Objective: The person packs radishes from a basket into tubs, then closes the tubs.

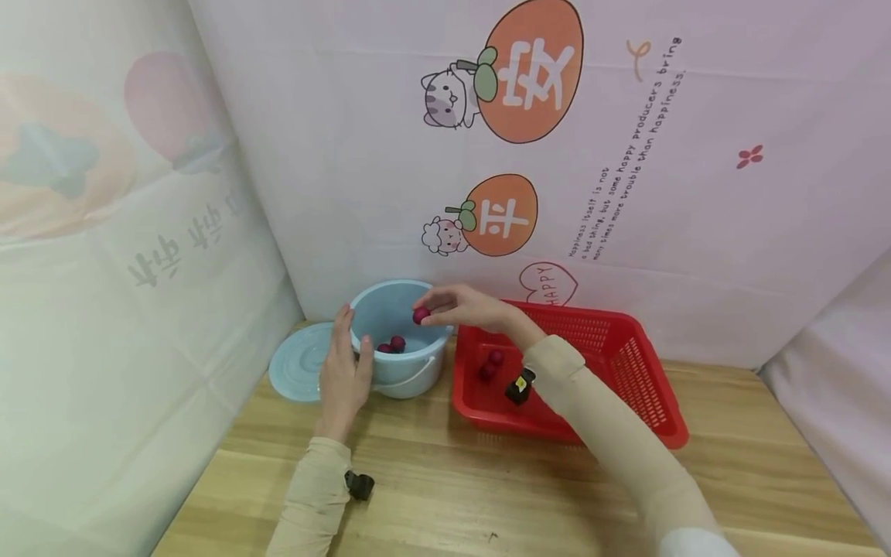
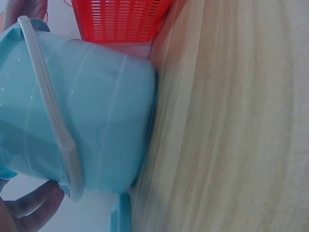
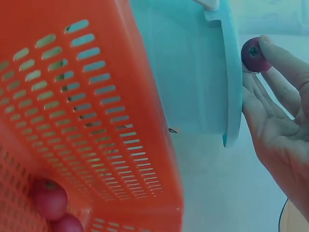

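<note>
Between the thumb and fingers of my right hand (image 1: pixel 462 306), a small round dark-red fruit (image 3: pixel 255 54) is pinched over the mouth of a light-blue bucket (image 1: pixel 411 375). The right wrist view shows a green mark on that fruit. Fairly straight fingers of my left hand (image 1: pixel 344 379) rest against the bucket's left side near the rim. Two similar dark-red fruits (image 1: pixel 397 344) lie inside the bucket. To the right stands a red slotted basket (image 1: pixel 654 371), where two dark-red fruits (image 3: pixel 49 199) show on the bottom; my right forearm hides part of its inside.
A round light-blue lid (image 1: pixel 299 363) lies left of the bucket on the wooden table (image 1: pixel 431 495). The bucket's pale handle (image 2: pixel 53 111) hangs down its front. A printed white cloth (image 1: pixel 362 155) rises behind the containers, with more cloth along both sides.
</note>
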A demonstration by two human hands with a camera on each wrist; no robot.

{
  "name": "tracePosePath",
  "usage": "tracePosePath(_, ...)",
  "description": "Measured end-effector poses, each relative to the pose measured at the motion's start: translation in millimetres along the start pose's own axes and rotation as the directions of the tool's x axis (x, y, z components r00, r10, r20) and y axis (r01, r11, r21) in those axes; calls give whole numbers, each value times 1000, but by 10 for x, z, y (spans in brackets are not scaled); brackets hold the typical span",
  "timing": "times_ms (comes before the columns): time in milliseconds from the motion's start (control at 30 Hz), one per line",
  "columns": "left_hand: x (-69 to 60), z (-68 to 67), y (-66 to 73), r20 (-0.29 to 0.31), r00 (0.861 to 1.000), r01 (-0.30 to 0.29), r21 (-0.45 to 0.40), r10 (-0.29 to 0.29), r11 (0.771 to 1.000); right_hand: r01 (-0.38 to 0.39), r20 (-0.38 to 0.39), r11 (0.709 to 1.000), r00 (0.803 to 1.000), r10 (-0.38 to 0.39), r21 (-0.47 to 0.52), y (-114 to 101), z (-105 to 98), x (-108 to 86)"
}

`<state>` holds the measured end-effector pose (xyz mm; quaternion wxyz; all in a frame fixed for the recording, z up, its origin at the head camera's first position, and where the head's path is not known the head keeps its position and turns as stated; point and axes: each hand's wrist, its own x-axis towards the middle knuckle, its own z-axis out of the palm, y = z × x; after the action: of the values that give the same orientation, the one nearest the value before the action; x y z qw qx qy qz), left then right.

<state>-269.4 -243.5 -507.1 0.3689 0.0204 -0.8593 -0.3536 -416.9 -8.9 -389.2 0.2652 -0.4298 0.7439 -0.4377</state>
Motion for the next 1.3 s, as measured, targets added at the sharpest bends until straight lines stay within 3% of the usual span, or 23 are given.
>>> tracePosePath(333,11,-44,28,10,1000,3,9,-3,1000,-12,123,993,992,27,-121,-112,42,219)
tracePosePath(1300,12,-36,28,6,1000,-4,8,4,1000,-30,128,976,990,58,-214,-180,85,240)
